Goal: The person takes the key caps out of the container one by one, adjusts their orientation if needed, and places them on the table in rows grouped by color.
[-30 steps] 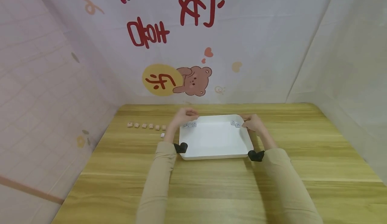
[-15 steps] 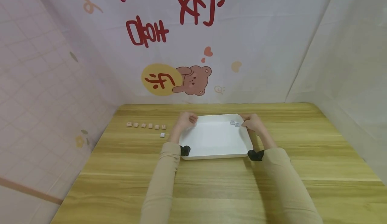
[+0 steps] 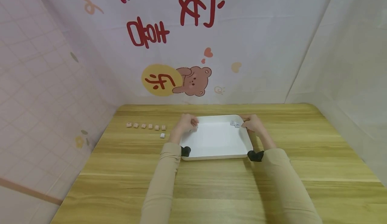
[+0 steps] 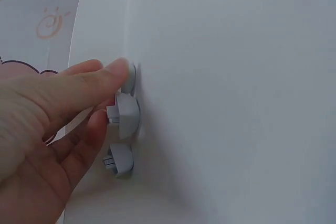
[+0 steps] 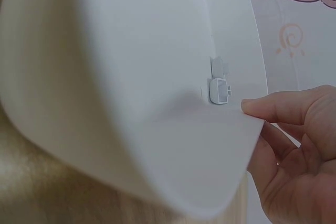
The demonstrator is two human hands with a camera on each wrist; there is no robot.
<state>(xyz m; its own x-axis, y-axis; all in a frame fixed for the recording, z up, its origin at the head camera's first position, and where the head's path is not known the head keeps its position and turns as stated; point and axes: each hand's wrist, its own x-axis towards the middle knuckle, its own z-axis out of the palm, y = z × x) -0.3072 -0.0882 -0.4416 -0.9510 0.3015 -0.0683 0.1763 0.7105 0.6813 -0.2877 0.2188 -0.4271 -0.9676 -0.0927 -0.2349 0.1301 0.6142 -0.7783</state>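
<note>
A white tray (image 3: 216, 140) lies on the table. My left hand (image 3: 185, 123) reaches into its far left corner. In the left wrist view, my thumb and fingertips pinch a pale keycap (image 4: 127, 116) lying stem side out. A second keycap (image 4: 131, 80) is partly hidden by the thumb, and a third keycap (image 4: 122, 160) sits just below the fingers. At the far right corner, my right hand (image 3: 254, 123) grips the tray's rim, thumb inside and fingers outside. Close to that thumb, two keycaps (image 5: 219, 91) rest inside the tray.
Left of the tray, a row of several keycaps (image 3: 150, 126) stands on the wooden table (image 3: 211, 190). One single keycap (image 3: 162, 135) lies nearer, below the row's right end. Behind the table hangs a printed white cloth (image 3: 257, 42).
My left hand came down from above the tray's far left corner onto the keycaps there, its fingers closing in on one. My right hand keeps its place on the rim.
</note>
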